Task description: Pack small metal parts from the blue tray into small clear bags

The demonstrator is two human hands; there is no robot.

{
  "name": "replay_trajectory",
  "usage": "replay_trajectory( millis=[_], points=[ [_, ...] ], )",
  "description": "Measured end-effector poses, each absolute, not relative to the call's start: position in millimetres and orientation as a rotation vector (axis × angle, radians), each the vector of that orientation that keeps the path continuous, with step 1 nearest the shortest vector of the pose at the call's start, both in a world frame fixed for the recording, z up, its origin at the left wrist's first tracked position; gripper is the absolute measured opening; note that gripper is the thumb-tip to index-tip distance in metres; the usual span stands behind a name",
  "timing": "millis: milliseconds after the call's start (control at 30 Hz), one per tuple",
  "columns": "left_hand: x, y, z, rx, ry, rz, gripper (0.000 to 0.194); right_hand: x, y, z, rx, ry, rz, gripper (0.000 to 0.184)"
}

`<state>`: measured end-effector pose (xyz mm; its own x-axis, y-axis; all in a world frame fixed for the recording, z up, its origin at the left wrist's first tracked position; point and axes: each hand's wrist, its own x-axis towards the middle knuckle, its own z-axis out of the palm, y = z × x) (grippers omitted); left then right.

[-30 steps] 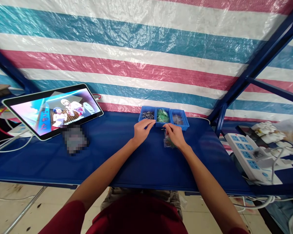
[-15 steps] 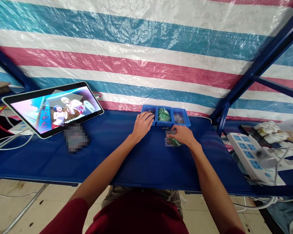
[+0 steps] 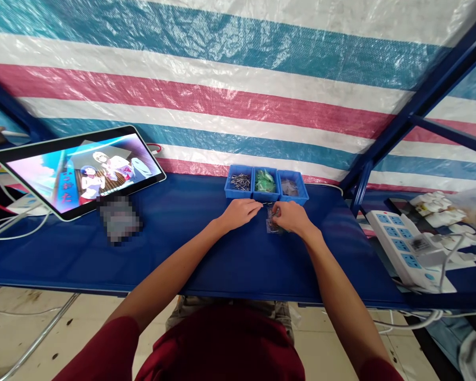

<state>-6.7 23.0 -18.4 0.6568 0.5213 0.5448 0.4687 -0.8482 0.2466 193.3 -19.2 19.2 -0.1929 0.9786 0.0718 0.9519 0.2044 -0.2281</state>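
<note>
My left hand (image 3: 243, 213) is closed in a pinch just in front of the blue bins, its fingertips beside a few thin metal pieces (image 3: 268, 203) on the table. Whatever is between those fingertips is too small to make out. To the right, my right hand (image 3: 292, 216) has its thumb and fingers pressed together over small clear plastic bags (image 3: 273, 226), covering part of them. What it grips is hidden. Behind the hands, one blue bin (image 3: 238, 193) holds thin metal screws or nails (image 3: 241, 182), the middle bin holds green packets (image 3: 265, 181), and the right one holds clear packets (image 3: 289, 187).
A tablet (image 3: 79, 172) playing a cartoon leans at the left, with a blurred-out item (image 3: 119, 219) before it. At the right are a white power strip (image 3: 400, 246) with plugs and cables and a blue metal frame (image 3: 384, 140). Striped sheeting (image 3: 222, 106) hangs behind the blue table (image 3: 230, 264).
My left hand reached into the bin of metal pieces, then came back out toward the right, fingers pinched. My right hand stays by the clear bags, its fingers shifting slightly.
</note>
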Motion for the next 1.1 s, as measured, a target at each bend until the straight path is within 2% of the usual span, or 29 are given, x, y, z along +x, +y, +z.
replay_trajectory(
  millis=[233,400,700,800,933,1100],
  points=[
    [-8.0,23.1,-18.8,2.571,0.872,1.041,0.026,190.2,-19.4,21.6,-1.75,-2.163,0.214,0.015],
    [-5.8,19.3,-13.7,2.451,0.902,1.036,0.027,191.5,-21.6,25.3,-1.507,-2.042,0.154,0.019],
    [3.1,17.2,-5.1,1.812,0.745,0.972,0.056,189.1,-26.7,27.7,-1.118,-1.839,0.211,0.023],
    [7.4,17.4,-9.4,1.638,0.737,1.012,0.053,186.8,-25.4,24.9,-1.055,-1.84,0.26,0.024],
    [9.0,17.5,-10.1,1.579,0.796,1.042,0.036,184.3,-22.1,19.9,-1.082,-1.82,0.278,0.025],
    [5.7,17.9,-4.8,1.564,0.777,1.068,0.037,181.1,-19.5,15.0,-1.064,-1.776,0.211,0.026]
  ],
)
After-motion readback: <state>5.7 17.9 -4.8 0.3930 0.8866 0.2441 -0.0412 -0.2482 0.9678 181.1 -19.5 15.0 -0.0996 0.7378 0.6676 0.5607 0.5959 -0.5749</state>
